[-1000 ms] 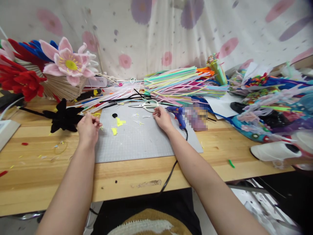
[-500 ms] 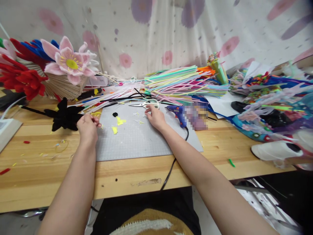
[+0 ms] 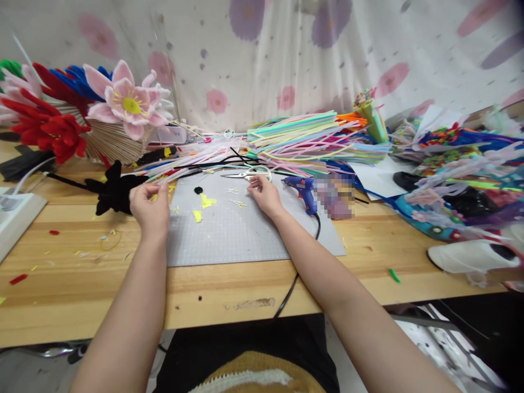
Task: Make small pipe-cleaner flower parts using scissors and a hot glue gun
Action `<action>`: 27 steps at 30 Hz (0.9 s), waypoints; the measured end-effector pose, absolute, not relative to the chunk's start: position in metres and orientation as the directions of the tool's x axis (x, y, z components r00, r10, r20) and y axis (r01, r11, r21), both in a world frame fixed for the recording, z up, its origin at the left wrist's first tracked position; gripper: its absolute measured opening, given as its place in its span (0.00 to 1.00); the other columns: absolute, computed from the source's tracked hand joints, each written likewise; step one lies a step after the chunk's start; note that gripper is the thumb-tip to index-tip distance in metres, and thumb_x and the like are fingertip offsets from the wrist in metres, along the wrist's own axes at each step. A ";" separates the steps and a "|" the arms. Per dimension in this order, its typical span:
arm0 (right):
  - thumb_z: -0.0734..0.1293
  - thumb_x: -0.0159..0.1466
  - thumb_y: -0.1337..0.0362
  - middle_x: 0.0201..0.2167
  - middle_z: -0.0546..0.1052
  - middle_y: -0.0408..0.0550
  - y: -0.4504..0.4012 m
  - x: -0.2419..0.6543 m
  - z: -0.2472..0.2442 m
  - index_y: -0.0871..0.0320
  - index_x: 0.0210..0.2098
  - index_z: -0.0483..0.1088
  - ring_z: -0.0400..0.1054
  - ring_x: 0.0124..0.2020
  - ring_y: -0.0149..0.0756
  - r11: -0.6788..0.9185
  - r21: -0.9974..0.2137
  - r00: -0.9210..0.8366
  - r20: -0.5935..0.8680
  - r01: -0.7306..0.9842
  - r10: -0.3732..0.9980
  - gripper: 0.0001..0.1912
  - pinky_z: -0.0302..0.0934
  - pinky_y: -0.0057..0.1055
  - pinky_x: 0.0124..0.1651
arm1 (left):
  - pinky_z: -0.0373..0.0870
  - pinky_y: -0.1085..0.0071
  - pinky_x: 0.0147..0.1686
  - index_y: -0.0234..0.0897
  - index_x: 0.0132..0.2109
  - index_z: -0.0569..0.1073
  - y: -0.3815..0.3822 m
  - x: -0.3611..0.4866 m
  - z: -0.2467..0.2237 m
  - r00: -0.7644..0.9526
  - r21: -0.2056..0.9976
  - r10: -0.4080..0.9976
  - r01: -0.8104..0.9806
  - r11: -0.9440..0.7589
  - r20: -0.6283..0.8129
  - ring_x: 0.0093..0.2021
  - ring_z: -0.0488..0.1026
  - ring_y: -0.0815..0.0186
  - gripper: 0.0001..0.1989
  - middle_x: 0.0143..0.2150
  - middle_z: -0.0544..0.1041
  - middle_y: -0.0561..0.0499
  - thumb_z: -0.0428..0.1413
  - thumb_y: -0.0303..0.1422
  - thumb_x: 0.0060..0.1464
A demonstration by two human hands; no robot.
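My left hand (image 3: 150, 210) is closed beside a black fuzzy flower (image 3: 117, 190) at the left; whatever its fingers pinch is too small to make out. Over the grey cutting mat (image 3: 229, 237), my right hand (image 3: 264, 195) has its fingers curled together just below the scissors (image 3: 241, 174). Any item between those fingertips is hidden. Small white stamens (image 3: 237, 203) lie left of my right hand. Yellow scraps (image 3: 207, 202) and a black disc (image 3: 198, 190) rest on the mat's left half.
A blue glue gun (image 3: 303, 192) with a black cord lies right of my right hand. Pastel pipe cleaners (image 3: 298, 136) are piled behind the mat. Fuzzy flowers (image 3: 131, 103) stand back left, a power strip (image 3: 20, 218) at the left edge, a white spool (image 3: 466, 255) at the right.
The view has shifted slightly, so things sit further right. My left hand's fingers have drawn together more, and my right hand's fingers have curled inward near the scissors.
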State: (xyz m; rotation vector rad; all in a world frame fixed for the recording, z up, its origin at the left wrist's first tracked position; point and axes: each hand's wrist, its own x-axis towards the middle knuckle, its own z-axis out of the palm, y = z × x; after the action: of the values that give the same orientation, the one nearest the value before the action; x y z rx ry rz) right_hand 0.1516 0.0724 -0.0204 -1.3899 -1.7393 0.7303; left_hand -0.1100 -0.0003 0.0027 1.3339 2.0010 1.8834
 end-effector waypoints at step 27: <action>0.70 0.46 0.66 0.22 0.73 0.38 0.076 0.157 -0.027 0.56 0.32 0.64 0.69 0.26 0.30 0.074 -0.997 -0.043 0.073 0.017 0.996 0.14 0.62 0.32 0.38 | 0.55 0.60 0.51 0.41 0.42 0.61 0.055 0.031 0.006 -0.151 0.681 0.984 0.731 0.045 0.098 0.42 0.73 0.60 0.18 0.32 0.79 0.52 0.57 0.32 0.43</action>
State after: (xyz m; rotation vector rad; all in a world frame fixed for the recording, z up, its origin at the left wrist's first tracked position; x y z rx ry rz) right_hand 0.1567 0.0757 -0.0270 -1.1480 -1.2876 1.1764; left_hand 0.0311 0.0548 0.0059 1.7240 1.9322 0.8609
